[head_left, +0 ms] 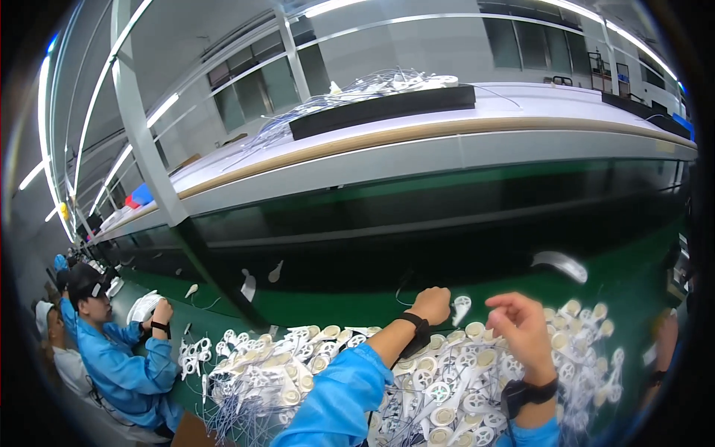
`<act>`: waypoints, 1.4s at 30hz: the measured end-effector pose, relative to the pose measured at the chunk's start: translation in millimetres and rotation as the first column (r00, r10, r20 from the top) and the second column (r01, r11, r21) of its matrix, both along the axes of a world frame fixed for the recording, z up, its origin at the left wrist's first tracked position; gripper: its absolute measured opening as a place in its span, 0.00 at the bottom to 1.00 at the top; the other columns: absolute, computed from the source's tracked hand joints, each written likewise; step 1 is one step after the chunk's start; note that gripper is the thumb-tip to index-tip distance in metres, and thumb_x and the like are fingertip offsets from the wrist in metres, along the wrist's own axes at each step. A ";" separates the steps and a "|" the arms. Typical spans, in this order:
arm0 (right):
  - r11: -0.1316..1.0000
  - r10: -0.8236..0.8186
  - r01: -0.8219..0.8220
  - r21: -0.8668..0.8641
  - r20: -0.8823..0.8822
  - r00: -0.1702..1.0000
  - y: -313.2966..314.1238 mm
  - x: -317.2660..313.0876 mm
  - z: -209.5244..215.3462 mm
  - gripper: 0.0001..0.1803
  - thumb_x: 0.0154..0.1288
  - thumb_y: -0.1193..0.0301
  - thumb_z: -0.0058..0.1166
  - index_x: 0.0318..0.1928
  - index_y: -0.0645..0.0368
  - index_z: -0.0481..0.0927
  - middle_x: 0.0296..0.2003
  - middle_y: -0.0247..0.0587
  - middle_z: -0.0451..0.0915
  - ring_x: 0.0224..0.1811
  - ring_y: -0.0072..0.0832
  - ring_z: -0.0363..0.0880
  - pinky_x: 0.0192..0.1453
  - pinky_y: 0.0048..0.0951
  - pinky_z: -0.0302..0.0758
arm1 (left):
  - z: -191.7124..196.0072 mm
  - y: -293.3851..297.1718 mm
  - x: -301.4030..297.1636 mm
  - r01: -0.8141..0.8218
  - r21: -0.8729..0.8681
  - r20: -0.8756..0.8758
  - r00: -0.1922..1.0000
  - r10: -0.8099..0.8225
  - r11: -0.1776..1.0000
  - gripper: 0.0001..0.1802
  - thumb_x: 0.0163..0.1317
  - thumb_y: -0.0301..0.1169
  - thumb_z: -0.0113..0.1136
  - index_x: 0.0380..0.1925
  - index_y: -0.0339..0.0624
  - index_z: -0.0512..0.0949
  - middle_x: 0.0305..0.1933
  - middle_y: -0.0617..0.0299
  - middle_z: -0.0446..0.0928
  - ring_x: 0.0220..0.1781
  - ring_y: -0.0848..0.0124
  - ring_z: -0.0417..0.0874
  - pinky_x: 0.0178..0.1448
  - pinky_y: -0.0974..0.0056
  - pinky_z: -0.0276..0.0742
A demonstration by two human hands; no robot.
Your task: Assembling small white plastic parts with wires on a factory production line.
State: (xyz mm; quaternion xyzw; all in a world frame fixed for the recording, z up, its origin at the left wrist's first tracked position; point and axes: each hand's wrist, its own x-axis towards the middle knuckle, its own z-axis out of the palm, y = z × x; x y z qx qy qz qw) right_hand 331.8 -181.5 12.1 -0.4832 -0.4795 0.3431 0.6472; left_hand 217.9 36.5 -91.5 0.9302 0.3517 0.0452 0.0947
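Observation:
My left hand (431, 305) is closed in a fist above the far edge of a heap of white plastic parts. Anything inside it is hidden. A thin cable curves beside its knuckles. Just right of it is a white part with a round, spoked end (462, 307); I cannot tell whether they touch. My right hand (521, 328) is over the heap with its fingers half bent and thumb apart, and nothing shows in it. Beyond it, a blurred long white part (560, 265) appears over the dark green surface. The heaped parts (439, 392) have round ends and thin wires.
A person in blue sleeves (123, 357) works at the left; another arm (665, 343) shows at the far right. Several white parts lie along the green surface (328, 302). Above stands a raised shelf (536, 123) with a black tray (383, 112) of wired parts. A metal post (141, 127) rises left.

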 end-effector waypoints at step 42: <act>0.922 0.377 -0.332 -0.200 0.266 0.887 15.1 -21.2 -12.0 0.20 0.63 0.70 0.61 0.53 0.66 0.77 0.31 0.39 0.82 0.28 0.19 0.78 0.30 0.21 0.73 | 211.0 -130.8 -305.3 -0.336 0.542 0.057 0.929 0.365 0.770 0.06 0.53 0.34 0.67 0.26 0.46 0.81 0.20 0.56 0.79 0.23 0.57 0.81 0.26 0.56 0.71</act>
